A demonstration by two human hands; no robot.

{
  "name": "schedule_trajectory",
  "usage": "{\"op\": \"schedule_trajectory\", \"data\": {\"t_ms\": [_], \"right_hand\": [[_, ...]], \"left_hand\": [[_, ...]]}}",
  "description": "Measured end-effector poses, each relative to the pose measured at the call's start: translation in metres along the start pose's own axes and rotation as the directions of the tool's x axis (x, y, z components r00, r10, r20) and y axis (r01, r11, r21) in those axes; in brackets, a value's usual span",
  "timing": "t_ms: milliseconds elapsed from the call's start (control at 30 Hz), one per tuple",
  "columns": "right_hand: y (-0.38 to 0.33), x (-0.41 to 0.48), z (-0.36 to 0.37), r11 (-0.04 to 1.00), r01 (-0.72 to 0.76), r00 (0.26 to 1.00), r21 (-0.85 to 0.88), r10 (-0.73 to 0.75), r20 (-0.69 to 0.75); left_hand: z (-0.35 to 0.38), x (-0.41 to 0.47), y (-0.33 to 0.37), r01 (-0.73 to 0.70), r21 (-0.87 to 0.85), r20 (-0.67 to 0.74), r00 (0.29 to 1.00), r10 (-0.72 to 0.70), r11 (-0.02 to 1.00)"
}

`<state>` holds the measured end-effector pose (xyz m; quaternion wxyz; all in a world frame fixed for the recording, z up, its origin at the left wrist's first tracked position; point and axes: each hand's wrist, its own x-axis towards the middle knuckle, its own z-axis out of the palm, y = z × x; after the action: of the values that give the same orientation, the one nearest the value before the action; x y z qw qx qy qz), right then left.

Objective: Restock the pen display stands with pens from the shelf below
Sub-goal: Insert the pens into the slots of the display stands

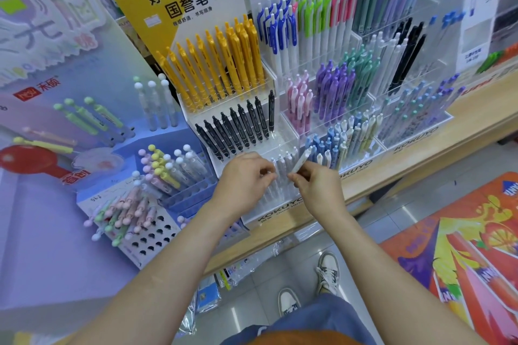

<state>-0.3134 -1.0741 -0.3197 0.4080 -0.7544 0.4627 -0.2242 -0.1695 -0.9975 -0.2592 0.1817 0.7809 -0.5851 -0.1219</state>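
Both bare forearms reach away from the body and meet over the near row of the tiered clear-plastic display stand (280,209), which sits on a pale wooden shelf (420,165). The left hand (244,176) is knuckles up and wrist bent slightly down, its fingers (266,169) curled, with thumb and forefinger pinching the top of one of the grey pens (283,165) standing in that near row. The right hand (319,187) comes in from the right, its fingers (297,176) pinching the lower end of a pale pen (302,160). This slim, smooth barrel tilts up and to the right, with its rounded cap just beside the grey pens. One tier farther stand matt black pens (238,131) with long clips, and beyond them glossy yellow pens (218,64), all leaning back in neat rows. To the left, a white perforated stand (157,235) holds pastel pens with ball-shaped tops, several of its round holes unfilled
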Motion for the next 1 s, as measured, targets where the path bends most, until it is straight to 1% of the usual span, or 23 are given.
{"op": "schedule_trajectory", "data": {"t_ms": [67, 133, 200, 300, 433, 533, 633, 767, 867, 1000], "right_hand": [[-0.001, 0.001, 0.001, 1.0, 0.015, 1.0, -0.006, -0.015, -0.001], [-0.003, 0.002, 0.002, 0.999, 0.046, 0.999, -0.022, -0.046, 0.005], [-0.005, 0.005, 0.003, 0.996, 0.08, 0.996, -0.046, -0.079, 0.035], [-0.006, 0.009, 0.002, 0.988, 0.126, 0.989, -0.091, -0.118, 0.089], [-0.009, 0.014, -0.003, 0.98, 0.158, 0.977, -0.124, -0.136, 0.165], [-0.009, 0.015, -0.007, 0.977, 0.163, 0.961, -0.139, -0.125, 0.245], [-0.007, 0.013, -0.01, 0.988, 0.107, 0.96, -0.115, -0.073, 0.272], [-0.002, 0.009, -0.013, 0.988, 0.078, 0.953, -0.136, -0.034, 0.301], [0.002, 0.007, -0.013, 0.992, 0.047, 0.95, -0.115, -0.009, 0.312], [0.005, 0.007, -0.011, 0.994, 0.022, 0.94, -0.104, 0.016, 0.342]], "left_hand": [[-0.001, 0.001, 0.002, 0.008, -0.05, -0.033, 0.999, -0.009, 0.999], [-0.003, 0.005, 0.007, -0.004, -0.144, -0.061, 0.998, -0.005, 0.989], [-0.008, 0.013, 0.015, -0.029, -0.206, -0.03, 0.999, 0.023, 0.978], [-0.014, 0.027, 0.025, -0.085, -0.172, 0.057, 0.994, 0.096, 0.981], [-0.02, 0.036, 0.023, -0.03, -0.178, 0.13, 0.99, 0.053, 0.984], [-0.024, 0.036, 0.02, -0.005, -0.146, 0.097, 0.995, 0.019, 0.989], [-0.027, 0.033, 0.019, 0.014, -0.131, 0.078, 0.997, -0.004, 0.991], [-0.025, 0.026, 0.016, 0.064, -0.196, 0.045, 0.997, -0.056, 0.979], [-0.016, 0.02, 0.011, 0.006, -0.121, 0.066, 0.998, 0.002, 0.993], [-0.008, 0.021, 0.008, -0.159, -0.004, 0.043, 0.986, 0.159, 0.987]]}}
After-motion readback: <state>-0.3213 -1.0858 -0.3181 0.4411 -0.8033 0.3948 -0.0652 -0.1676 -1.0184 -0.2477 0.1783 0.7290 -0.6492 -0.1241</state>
